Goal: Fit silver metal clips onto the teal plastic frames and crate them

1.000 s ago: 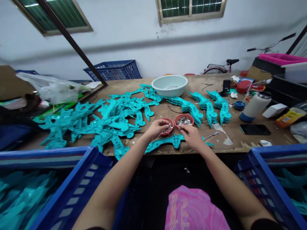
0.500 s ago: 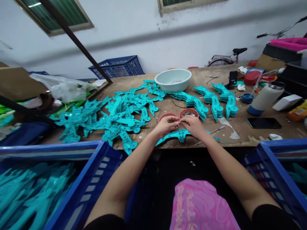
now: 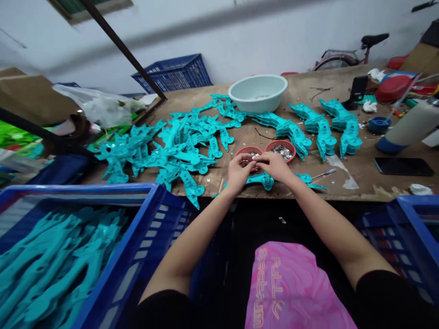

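My left hand (image 3: 238,172) and my right hand (image 3: 274,167) meet at the fingertips above the edge of a small red basket (image 3: 244,150). Both pinch something tiny and silver, mostly hidden by the fingers. A second red basket (image 3: 279,143) holding loose silver pieces sits just beyond my right hand. A teal plastic part (image 3: 265,181) lies flat under my wrists. A heap of similar teal parts (image 3: 178,157) spreads to the left, with stacked ones (image 3: 320,132) to the right.
A blue crate (image 3: 103,189) full of teal parts stands at lower left, and another crate (image 3: 411,205) at lower right. A white basin (image 3: 258,81) sits behind the baskets. A steel-tipped tool (image 3: 324,174), a phone (image 3: 404,167) and a bottle (image 3: 409,125) lie right on the table.
My hands have moved from apart over the separate baskets to touching at the fingertips. The view has tilted downward, so the table and crates sit higher in the frame.
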`<state>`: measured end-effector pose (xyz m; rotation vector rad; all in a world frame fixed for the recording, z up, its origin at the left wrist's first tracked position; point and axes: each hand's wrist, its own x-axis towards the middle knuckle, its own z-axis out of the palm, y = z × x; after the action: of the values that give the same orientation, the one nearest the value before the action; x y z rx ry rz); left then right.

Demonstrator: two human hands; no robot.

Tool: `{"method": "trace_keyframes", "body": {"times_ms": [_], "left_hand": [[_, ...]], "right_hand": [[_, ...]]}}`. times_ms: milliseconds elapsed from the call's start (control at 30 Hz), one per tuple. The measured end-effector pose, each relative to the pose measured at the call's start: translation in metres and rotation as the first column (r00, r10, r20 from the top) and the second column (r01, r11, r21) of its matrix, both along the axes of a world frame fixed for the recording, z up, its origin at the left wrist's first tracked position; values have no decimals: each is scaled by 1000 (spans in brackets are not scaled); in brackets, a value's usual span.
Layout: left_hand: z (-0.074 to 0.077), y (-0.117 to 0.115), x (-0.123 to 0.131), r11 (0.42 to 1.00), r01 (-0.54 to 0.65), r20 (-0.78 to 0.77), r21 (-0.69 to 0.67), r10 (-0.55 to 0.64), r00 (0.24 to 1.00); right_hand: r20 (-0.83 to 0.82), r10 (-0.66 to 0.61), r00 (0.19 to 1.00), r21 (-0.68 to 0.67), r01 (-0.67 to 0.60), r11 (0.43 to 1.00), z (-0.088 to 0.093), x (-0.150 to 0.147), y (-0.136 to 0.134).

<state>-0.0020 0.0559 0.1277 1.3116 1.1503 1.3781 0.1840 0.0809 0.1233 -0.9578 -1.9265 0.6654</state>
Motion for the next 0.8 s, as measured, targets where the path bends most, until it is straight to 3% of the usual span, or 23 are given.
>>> {"method": "trace_keyframes", "body": {"times_ms": [100,167,233,300,333,400,533,633,800], "left_hand": [[-11,-4,22,998,20,-79,67,-15,997],[-20,-11,33,983,87,-226,162,-49,973],[-31,-22,36,940,266,-456,216,-143,878],[-43,-33,31,878,456,-636,146,-269,723],[-49,-38,25,852,516,-683,94,-322,656],[-59,-45,10,830,556,-714,30,-372,594],[-66,-44,-21,801,599,-730,7,-405,551],[-68,-37,-33,777,629,-740,7,-419,526],[-74,-33,-33,760,649,-767,31,-398,503]], "right_hand": [[57,-48,997,76,44,996,4,27,-8],[85,-120,989,84,113,990,4,54,-13],[108,-217,970,33,215,976,0,83,-17],[161,-246,956,-43,256,966,-5,109,-20],[199,-223,954,-80,243,967,-9,120,-21],[262,-128,956,-158,173,972,-14,133,-20],[222,151,963,-319,-75,945,-19,132,-14],[135,341,930,-336,-281,899,-23,120,-8],[119,374,920,-311,-323,894,-37,107,-3]]}}
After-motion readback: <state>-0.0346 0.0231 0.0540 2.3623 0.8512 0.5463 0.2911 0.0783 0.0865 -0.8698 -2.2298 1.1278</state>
